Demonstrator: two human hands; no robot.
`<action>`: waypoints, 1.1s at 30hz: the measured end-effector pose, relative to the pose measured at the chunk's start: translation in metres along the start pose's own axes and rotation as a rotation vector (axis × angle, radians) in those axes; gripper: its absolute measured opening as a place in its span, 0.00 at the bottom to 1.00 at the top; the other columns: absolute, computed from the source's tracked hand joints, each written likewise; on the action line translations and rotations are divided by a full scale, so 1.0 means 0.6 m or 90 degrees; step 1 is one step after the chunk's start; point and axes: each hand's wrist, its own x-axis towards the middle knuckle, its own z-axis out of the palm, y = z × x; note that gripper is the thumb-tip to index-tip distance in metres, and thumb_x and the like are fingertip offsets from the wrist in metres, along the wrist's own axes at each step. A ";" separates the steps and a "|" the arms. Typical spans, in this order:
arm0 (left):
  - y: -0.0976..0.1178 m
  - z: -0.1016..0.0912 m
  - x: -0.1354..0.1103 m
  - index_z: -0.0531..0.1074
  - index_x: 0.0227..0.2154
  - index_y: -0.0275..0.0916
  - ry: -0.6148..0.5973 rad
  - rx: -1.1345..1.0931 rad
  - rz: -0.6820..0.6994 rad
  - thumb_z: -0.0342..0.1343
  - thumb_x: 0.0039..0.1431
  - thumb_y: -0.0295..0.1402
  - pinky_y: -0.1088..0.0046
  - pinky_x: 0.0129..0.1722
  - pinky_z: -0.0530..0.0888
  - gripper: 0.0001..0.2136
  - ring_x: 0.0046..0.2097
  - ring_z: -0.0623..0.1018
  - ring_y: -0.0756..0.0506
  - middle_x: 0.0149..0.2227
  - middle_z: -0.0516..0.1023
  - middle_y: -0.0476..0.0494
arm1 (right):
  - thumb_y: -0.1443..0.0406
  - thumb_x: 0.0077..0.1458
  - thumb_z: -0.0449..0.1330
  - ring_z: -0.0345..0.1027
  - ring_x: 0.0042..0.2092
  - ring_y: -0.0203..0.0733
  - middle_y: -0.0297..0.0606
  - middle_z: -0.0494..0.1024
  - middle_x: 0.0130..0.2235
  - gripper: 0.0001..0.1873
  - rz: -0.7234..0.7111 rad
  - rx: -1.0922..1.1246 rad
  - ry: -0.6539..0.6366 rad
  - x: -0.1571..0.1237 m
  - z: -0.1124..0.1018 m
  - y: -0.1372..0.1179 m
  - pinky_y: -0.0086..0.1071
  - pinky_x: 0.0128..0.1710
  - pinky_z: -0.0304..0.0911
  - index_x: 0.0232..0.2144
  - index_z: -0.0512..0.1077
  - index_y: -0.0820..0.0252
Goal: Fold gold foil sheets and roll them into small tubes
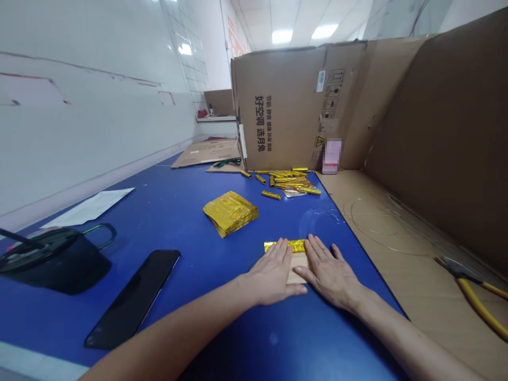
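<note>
My left hand (273, 272) lies flat, fingers stretched out, on a pale sheet (298, 269) with a shiny gold foil strip (296, 246) along its far edge. From the other side my right hand (331, 272) presses flat on the same piece, its fingertips at the strip's right end. Both palms cover much of the sheet, so its full outline is hidden. Beyond my left hand sits a stack of gold foil sheets (230, 211). Farther back, several rolled gold tubes (271, 195) are heaped near the cardboard.
A black phone (133, 299) and a dark mug (75, 264) stand at left, with a white paper (93, 207) behind. Large cardboard walls (286, 111) close off the back and right. Yellow-handled pliers (472, 296) and thin wire (369, 230) lie on the right-hand cardboard.
</note>
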 end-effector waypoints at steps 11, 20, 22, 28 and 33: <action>-0.033 -0.027 -0.010 0.38 0.58 0.27 -0.063 0.040 0.034 0.34 0.52 0.57 0.61 0.57 0.42 0.41 0.60 0.35 0.39 0.60 0.33 0.31 | 0.44 0.52 0.33 0.30 0.61 0.51 0.50 0.39 0.61 0.39 -0.017 0.005 -0.043 -0.004 -0.015 -0.001 0.55 0.53 0.35 0.58 0.47 0.64; -0.005 -0.039 -0.021 0.62 0.48 0.30 0.060 0.058 0.038 0.51 0.47 0.50 0.64 0.49 0.62 0.31 0.50 0.64 0.38 0.48 0.65 0.33 | 0.43 0.51 0.36 0.29 0.60 0.53 0.52 0.40 0.61 0.41 -0.032 0.063 -0.039 -0.004 -0.014 0.004 0.57 0.53 0.32 0.58 0.46 0.64; -0.001 -0.039 -0.022 0.64 0.45 0.31 0.073 0.047 0.043 0.50 0.49 0.47 0.64 0.46 0.65 0.26 0.46 0.66 0.39 0.44 0.67 0.35 | 0.43 0.50 0.38 0.28 0.60 0.53 0.51 0.38 0.61 0.42 -0.036 0.074 -0.053 -0.005 -0.017 0.007 0.57 0.53 0.32 0.58 0.46 0.64; -0.003 -0.036 -0.026 0.60 0.47 0.34 0.087 0.030 0.061 0.48 0.45 0.29 0.66 0.48 0.63 0.22 0.48 0.64 0.41 0.47 0.64 0.38 | 0.39 0.40 0.48 0.24 0.60 0.54 0.53 0.33 0.61 0.52 -0.073 0.086 -0.135 -0.003 -0.035 0.019 0.55 0.54 0.29 0.59 0.41 0.64; 0.003 -0.028 -0.028 0.59 0.46 0.35 0.098 0.019 0.046 0.50 0.45 0.32 0.63 0.47 0.64 0.22 0.48 0.63 0.40 0.47 0.63 0.38 | 0.40 0.35 0.54 0.24 0.60 0.55 0.52 0.35 0.61 0.56 -0.075 0.120 -0.143 -0.001 -0.041 0.022 0.54 0.55 0.29 0.59 0.41 0.65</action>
